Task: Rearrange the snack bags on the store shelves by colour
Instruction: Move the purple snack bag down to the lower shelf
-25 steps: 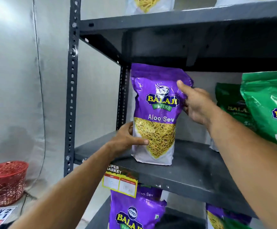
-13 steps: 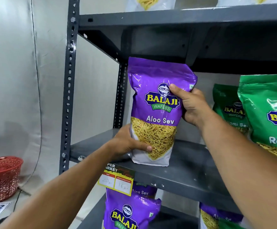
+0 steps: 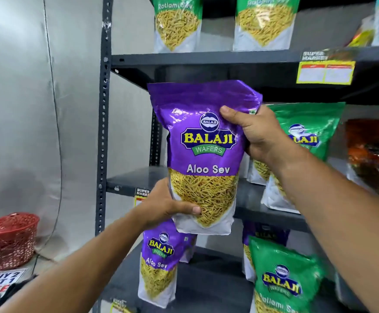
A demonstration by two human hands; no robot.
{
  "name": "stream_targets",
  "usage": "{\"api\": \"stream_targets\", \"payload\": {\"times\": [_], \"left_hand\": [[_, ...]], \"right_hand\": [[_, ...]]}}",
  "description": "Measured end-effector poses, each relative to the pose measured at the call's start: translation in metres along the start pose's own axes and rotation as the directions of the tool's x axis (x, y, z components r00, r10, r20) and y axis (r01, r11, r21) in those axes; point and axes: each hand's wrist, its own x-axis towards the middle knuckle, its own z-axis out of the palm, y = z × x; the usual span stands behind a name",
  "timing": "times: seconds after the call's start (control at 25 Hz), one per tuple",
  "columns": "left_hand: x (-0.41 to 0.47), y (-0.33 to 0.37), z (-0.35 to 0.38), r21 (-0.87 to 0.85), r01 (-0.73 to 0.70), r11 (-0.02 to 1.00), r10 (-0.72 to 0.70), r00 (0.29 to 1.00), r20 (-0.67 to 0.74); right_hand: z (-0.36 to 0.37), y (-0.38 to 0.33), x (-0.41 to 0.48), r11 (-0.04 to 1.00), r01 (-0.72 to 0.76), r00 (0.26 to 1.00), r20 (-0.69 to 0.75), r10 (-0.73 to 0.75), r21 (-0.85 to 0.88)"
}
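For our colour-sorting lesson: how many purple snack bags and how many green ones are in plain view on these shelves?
Purple bags: 3
Green bags: 4
Total: 7
More green may be hidden behind the arm; the orange bags at the right are too blurred to count.

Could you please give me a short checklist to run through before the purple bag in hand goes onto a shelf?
1. Grip: left hand at the bottom, right hand at the top of the purple Aloo Sev snack bag: ok.
2. Bag clear of the grey metal middle shelf: ok.
3. Matching purple bag on the lower shelf: ok.
4. Free space beside it: ok.
5. Lower shelf all one colour: not ok, green Ratlami Sev bag there.
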Motion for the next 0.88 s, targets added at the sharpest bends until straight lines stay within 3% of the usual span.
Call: {"api": "stream_targets", "payload": {"times": [0.36,0.44,0.48,0.52,0.56,0.6,0.64,0.72,0.88], "left_hand": [[-0.097,-0.050,0.061,-0.074,0.182,0.981,-0.181,0.983,0.017],[-0.103,-0.075,0.065,-0.061,0.234,0.970,-0.234,0.972,0.009],[-0.106,-0.091,0.067,-0.046,0.260,0.965,-0.260,0.966,0.002],[-0.108,-0.107,0.068,-0.014,0.289,0.957,-0.289,0.957,-0.010],[-0.110,-0.124,0.069,0.022,0.315,0.949,-0.314,0.949,-0.026],[-0.111,-0.143,0.069,0.042,0.350,0.936,-0.348,0.936,-0.047],[-0.112,-0.163,0.070,0.047,0.390,0.920,-0.386,0.920,-0.076],[-0.111,-0.198,0.073,0.049,0.447,0.893,-0.439,0.891,-0.118],[-0.097,-0.255,0.078,0.090,0.527,0.845,-0.508,0.845,-0.169]], "right_hand": [[-0.029,0.028,-0.100,0.984,-0.154,0.987,-0.069,0.148,-0.088],[-0.041,0.035,-0.106,0.953,-0.124,0.992,-0.070,0.109,-0.276],[-0.049,0.037,-0.106,0.855,-0.081,0.997,-0.038,0.071,-0.512],[-0.057,0.039,-0.104,0.630,-0.014,0.997,0.036,0.066,-0.777],[-0.061,0.042,-0.105,0.331,0.095,0.984,0.138,0.111,-0.939],[-0.063,0.048,-0.107,0.078,0.202,0.957,0.213,0.198,-0.976],[-0.065,0.058,-0.110,-0.077,0.285,0.925,0.253,0.284,-0.956],[-0.068,0.089,-0.114,-0.216,0.392,0.876,0.292,0.384,-0.894],[-0.080,0.147,-0.109,-0.346,0.474,0.843,0.303,0.445,-0.810]]}}
